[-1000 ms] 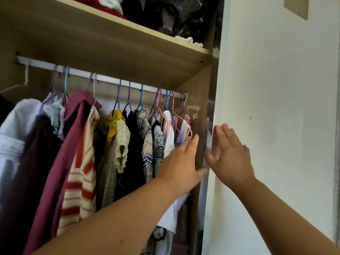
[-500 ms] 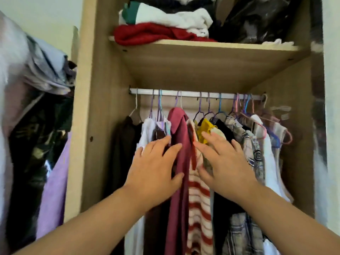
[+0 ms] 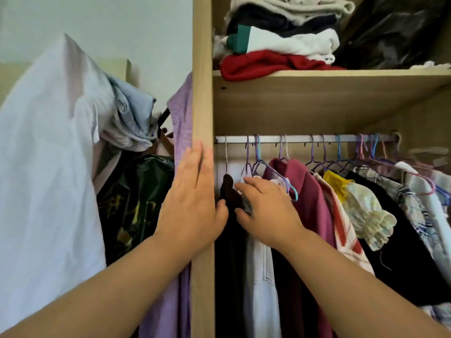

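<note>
An open wooden wardrobe holds clothes on coloured hangers along a white rail [image 3: 302,139]. My left hand [image 3: 192,198] lies flat with straight fingers against the wardrobe's left side panel [image 3: 203,98]. My right hand [image 3: 266,208] reaches among the leftmost garments, fingers spread, touching a white garment [image 3: 258,276] beside a dark brown one [image 3: 228,240]. A maroon shirt [image 3: 307,198], a red-striped top [image 3: 341,228] and a black garment [image 3: 400,240] hang to the right.
Folded clothes, among them a red one [image 3: 263,64], and a black plastic bag [image 3: 395,32] fill the upper shelf [image 3: 329,74]. Left of the wardrobe hang a white shirt [image 3: 46,179], a purple cloth [image 3: 181,111] and a dark bag [image 3: 136,203].
Both hands moved left along the hanging clothes, from the right end of the rail to its left end. The left hand now rests on the side panel.
</note>
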Action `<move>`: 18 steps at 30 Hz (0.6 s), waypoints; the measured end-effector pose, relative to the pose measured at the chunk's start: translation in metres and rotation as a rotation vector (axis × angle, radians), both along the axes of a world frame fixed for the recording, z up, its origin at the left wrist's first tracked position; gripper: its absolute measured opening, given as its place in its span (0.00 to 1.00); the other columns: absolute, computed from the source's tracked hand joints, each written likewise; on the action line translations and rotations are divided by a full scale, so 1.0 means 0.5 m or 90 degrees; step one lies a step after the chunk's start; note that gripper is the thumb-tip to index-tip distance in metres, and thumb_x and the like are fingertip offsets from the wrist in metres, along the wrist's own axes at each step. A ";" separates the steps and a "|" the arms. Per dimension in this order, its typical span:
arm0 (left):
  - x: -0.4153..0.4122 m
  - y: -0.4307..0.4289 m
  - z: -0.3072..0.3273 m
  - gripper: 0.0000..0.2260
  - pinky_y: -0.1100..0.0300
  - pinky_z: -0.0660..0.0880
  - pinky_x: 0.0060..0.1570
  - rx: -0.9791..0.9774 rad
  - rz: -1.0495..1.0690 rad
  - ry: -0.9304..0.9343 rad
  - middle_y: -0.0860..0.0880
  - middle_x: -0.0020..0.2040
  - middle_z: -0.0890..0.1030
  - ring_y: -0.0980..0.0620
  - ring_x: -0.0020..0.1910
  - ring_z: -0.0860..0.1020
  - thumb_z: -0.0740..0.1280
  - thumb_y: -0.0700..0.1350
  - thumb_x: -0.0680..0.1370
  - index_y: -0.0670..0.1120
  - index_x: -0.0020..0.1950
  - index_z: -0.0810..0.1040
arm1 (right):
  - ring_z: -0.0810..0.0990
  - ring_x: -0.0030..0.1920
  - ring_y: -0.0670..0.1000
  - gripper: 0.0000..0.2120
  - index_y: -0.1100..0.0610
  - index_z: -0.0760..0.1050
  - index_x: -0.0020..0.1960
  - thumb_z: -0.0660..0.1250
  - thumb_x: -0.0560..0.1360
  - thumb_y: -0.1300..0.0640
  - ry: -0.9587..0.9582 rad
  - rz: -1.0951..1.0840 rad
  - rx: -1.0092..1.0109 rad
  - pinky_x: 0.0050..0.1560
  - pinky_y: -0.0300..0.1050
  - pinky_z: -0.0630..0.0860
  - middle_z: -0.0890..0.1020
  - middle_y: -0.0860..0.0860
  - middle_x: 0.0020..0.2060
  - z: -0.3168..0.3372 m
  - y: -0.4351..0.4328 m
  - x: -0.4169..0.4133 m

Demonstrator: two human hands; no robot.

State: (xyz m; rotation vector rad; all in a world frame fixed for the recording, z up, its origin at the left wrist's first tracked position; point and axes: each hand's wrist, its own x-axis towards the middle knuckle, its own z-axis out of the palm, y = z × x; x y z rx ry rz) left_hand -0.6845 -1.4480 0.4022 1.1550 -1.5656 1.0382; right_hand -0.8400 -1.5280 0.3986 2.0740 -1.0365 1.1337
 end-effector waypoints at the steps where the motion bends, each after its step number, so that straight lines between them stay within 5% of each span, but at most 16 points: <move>1: 0.002 -0.005 0.009 0.40 0.58 0.48 0.73 0.005 -0.028 0.031 0.35 0.75 0.58 0.42 0.75 0.56 0.67 0.45 0.67 0.33 0.74 0.55 | 0.65 0.69 0.51 0.28 0.51 0.66 0.71 0.65 0.72 0.46 -0.011 0.013 0.024 0.69 0.51 0.62 0.70 0.49 0.68 0.010 -0.014 0.011; 4: 0.000 -0.026 0.036 0.43 0.70 0.44 0.67 0.040 -0.121 0.130 0.39 0.77 0.51 0.48 0.76 0.51 0.66 0.43 0.69 0.37 0.77 0.45 | 0.69 0.67 0.53 0.27 0.56 0.66 0.70 0.64 0.74 0.49 -0.068 0.056 0.092 0.66 0.47 0.66 0.73 0.53 0.66 0.038 -0.051 0.042; 9: -0.005 -0.056 0.076 0.42 0.64 0.62 0.53 0.036 -0.223 0.294 0.47 0.72 0.65 0.49 0.64 0.69 0.67 0.45 0.68 0.53 0.77 0.47 | 0.78 0.53 0.58 0.15 0.56 0.71 0.58 0.62 0.75 0.50 -0.074 0.018 0.169 0.49 0.47 0.68 0.81 0.55 0.51 0.080 -0.118 0.089; 13: -0.001 -0.064 0.076 0.38 0.62 0.66 0.48 0.014 -0.258 0.304 0.51 0.64 0.73 0.53 0.53 0.73 0.67 0.47 0.67 0.53 0.74 0.54 | 0.76 0.58 0.58 0.15 0.58 0.69 0.60 0.60 0.76 0.53 -0.027 -0.079 0.223 0.46 0.44 0.63 0.77 0.55 0.58 0.110 -0.165 0.114; 18: 0.000 -0.071 0.073 0.38 0.62 0.66 0.46 -0.005 -0.258 0.310 0.52 0.62 0.75 0.54 0.49 0.73 0.66 0.48 0.66 0.55 0.74 0.55 | 0.75 0.60 0.57 0.12 0.59 0.71 0.60 0.59 0.77 0.59 -0.151 -0.096 0.322 0.48 0.43 0.65 0.77 0.57 0.59 0.143 -0.186 0.121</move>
